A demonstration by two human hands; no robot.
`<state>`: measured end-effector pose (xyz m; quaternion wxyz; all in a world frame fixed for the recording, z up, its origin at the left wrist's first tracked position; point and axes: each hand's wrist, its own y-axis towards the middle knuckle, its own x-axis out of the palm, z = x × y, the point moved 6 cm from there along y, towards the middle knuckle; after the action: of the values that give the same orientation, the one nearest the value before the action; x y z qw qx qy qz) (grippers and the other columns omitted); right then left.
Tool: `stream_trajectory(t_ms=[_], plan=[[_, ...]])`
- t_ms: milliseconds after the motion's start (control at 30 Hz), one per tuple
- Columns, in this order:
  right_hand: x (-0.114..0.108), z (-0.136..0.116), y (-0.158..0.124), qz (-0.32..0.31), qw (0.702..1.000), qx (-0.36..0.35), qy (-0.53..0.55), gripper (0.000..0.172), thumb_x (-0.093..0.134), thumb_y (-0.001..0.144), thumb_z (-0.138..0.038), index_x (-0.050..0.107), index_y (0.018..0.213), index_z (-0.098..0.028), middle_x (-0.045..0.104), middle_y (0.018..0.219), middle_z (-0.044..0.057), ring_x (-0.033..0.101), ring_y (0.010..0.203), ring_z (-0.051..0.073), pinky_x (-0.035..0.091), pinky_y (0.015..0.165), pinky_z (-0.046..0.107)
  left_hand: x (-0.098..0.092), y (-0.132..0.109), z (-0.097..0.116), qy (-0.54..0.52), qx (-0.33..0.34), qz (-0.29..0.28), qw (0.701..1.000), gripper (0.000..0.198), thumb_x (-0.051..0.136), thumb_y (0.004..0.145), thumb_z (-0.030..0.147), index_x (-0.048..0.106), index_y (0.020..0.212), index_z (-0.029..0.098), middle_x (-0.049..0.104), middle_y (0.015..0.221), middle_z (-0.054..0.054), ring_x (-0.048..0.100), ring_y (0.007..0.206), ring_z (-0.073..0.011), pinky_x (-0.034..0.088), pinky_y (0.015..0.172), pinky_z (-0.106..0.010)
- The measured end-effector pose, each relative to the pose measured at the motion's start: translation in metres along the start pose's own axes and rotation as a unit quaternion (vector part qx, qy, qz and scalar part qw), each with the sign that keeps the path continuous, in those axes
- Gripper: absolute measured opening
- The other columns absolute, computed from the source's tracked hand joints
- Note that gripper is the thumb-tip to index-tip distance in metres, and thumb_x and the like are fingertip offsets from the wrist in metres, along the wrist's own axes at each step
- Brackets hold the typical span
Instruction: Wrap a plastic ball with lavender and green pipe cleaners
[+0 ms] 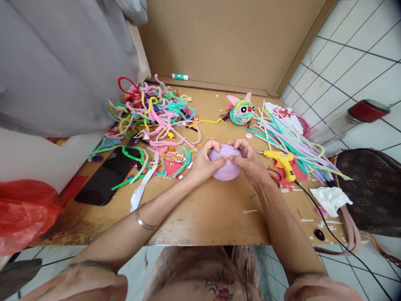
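Between my two hands is a round lilac coil of wound pipe cleaners (226,170), held just above the tabletop. My left hand (210,158) grips its left side, thumb pressed on the face and fingers curled round the upper edge. On the opposite side my right hand (244,158) holds it the same way, and the two thumbs nearly meet at the middle. The coil's underside is hidden. Beyond it sits a round craft figure (242,112) wrapped in coloured strands, with pink ears, round eyes and a red nose.
A tangled heap of pipe cleaners (156,113) covers the back left, near a black phone (105,177). To the right lie a yellow glue gun (282,161) with a trailing cord, straight pipe cleaners (294,138), a crumpled tissue (332,200) and a brown bag (369,188). A glue stick (180,77) lies at the back.
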<state>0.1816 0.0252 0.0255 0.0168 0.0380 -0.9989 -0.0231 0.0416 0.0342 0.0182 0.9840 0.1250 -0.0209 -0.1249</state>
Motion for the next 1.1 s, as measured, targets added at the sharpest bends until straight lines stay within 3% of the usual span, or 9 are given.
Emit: stream_trajectory(t_ms=[267,433,667,767,1100], plan=[[-0.001,0.000,0.000,-0.005,1.000,0.004,0.019,0.044,0.081,0.053,-0.027,0.047,0.081,-0.026,0.057,0.109,0.002,0.055,0.102,0.022,0.043,0.085,0.033,-0.005,-0.003,-0.009,-0.045,-0.016,0.016,0.999,0.037,0.070,0.075,0.046,0.050,0.096,0.022,0.057,0.116,-0.005,0.055,0.107,-0.0189,0.044,0.091,-0.030],[0.000,-0.003,-0.002,-0.017,0.999,0.000,0.028,0.042,0.081,0.055,-0.026,0.049,0.081,-0.026,0.059,0.108,0.001,0.054,0.105,0.022,0.043,0.088,0.034,0.000,-0.003,-0.018,-0.052,-0.048,-0.037,0.997,0.052,0.078,0.071,0.045,0.052,0.111,0.022,0.059,0.113,-0.005,0.058,0.103,-0.0193,0.047,0.088,-0.030],[0.003,-0.003,-0.003,-0.031,0.998,0.017,0.060,0.030,0.075,0.060,-0.029,0.052,0.080,-0.025,0.060,0.107,0.001,0.054,0.102,0.022,0.043,0.084,0.034,-0.001,0.002,-0.021,-0.037,-0.034,-0.021,0.999,0.050,0.079,0.068,0.041,0.053,0.105,0.021,0.059,0.104,-0.003,0.056,0.097,-0.0169,0.046,0.083,-0.028],[0.004,-0.002,-0.004,-0.027,0.997,0.023,0.066,0.033,0.077,0.059,-0.028,0.052,0.080,-0.025,0.058,0.108,0.000,0.054,0.099,0.021,0.043,0.082,0.032,0.000,0.002,-0.019,-0.028,-0.035,-0.014,0.999,0.049,0.078,0.068,0.042,0.052,0.103,0.020,0.058,0.103,-0.002,0.055,0.095,-0.0168,0.044,0.082,-0.027],[0.002,-0.002,-0.002,-0.052,0.996,0.013,0.071,0.041,0.085,0.055,-0.026,0.053,0.080,-0.026,0.059,0.106,0.000,0.053,0.102,0.020,0.045,0.080,0.030,0.001,-0.008,-0.013,-0.087,-0.083,-0.065,0.991,0.056,0.079,0.069,0.051,0.050,0.108,0.022,0.056,0.111,-0.004,0.055,0.097,-0.0178,0.044,0.080,-0.027]])
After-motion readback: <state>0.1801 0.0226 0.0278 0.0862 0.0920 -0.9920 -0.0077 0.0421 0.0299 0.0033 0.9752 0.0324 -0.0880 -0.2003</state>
